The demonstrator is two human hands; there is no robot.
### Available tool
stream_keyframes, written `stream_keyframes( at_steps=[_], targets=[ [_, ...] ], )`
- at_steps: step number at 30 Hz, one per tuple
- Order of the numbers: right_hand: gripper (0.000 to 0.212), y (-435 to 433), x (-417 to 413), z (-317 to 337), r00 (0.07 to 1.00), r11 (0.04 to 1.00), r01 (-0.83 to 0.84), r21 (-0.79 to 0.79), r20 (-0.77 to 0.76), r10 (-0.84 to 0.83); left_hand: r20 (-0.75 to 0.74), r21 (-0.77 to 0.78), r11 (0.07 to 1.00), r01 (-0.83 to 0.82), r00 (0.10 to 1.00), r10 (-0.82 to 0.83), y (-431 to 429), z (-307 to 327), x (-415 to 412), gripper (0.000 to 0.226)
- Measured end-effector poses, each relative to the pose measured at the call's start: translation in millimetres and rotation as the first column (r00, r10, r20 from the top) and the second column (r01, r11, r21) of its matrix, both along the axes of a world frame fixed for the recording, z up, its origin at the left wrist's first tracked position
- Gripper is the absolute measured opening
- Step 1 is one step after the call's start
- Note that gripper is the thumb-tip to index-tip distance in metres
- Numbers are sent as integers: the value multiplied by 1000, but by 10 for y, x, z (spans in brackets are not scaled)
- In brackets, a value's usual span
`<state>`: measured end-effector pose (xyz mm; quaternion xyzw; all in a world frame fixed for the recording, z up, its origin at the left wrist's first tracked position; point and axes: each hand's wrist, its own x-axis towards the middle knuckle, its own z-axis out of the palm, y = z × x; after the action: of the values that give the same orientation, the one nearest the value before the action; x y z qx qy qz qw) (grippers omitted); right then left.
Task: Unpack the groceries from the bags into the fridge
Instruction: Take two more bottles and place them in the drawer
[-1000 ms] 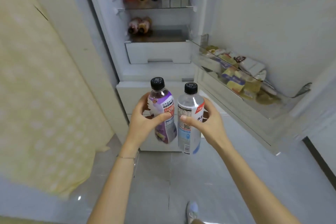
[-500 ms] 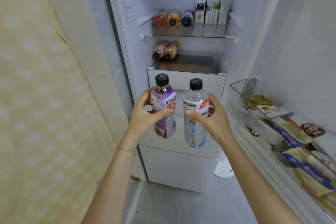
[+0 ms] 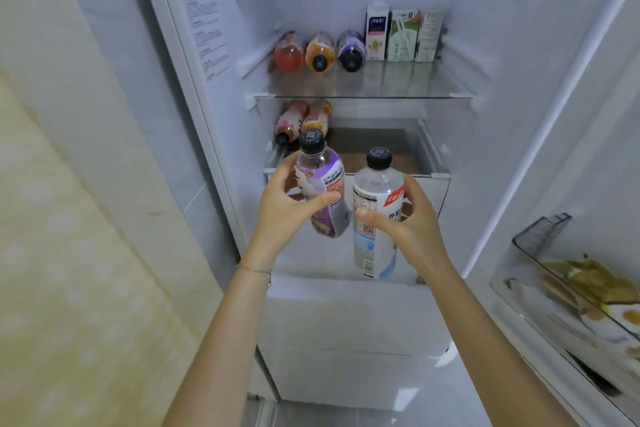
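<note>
1. Where they are held before the open fridge [image 3: 485, 45], both bottles carry black caps: one purple-labelled bottle [image 3: 323, 191], one clear bottle [image 3: 375, 218] with a white label.
2. Left hand [image 3: 287, 208] fingers [image 3: 282, 168] wrap the purple-labelled bottle; right hand [image 3: 412, 218] fingers wrap the clear bottle.
3. Long axes run near vertical, caps up; the purple-labelled bottle leans slightly left.
4. Shelves [image 3: 398, 83] hold five lying bottles [image 3: 319, 52] and three upright cartons [image 3: 401, 35].

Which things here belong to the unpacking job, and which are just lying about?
Job in hand: purple bottle, held by left hand; clear bottle, held by right hand; fridge.
Lying about: cartons; shelved bottles; door-bin packets; sticker.
</note>
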<state>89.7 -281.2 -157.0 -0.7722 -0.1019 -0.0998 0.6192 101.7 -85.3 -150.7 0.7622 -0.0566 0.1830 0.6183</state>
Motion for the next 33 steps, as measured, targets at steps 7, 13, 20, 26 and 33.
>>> stream_keyframes(
  at_steps=[7,13,20,26,33],
  targets=[
    [58,196,513,91,988,989,142,39,63,-144,66,41,985,167,983,-169,271,107,734,73],
    [60,213,804,158,973,976,200,92,98,-208,143,62,972,227,962,-233,333,109,1089,69],
    [60,157,996,251,968,972,222,74,105,-229,219,84,971,226,946,-239,163,55,1307,73],
    [58,97,1104,186,977,975,202,96,53,-207,173,121,963,242,950,-261,76,-20,1510,71],
    [67,102,1200,100,983,975,181,125,10,-184,157,188,961,204,959,-235,-22,-2,1586,77]
  ],
)
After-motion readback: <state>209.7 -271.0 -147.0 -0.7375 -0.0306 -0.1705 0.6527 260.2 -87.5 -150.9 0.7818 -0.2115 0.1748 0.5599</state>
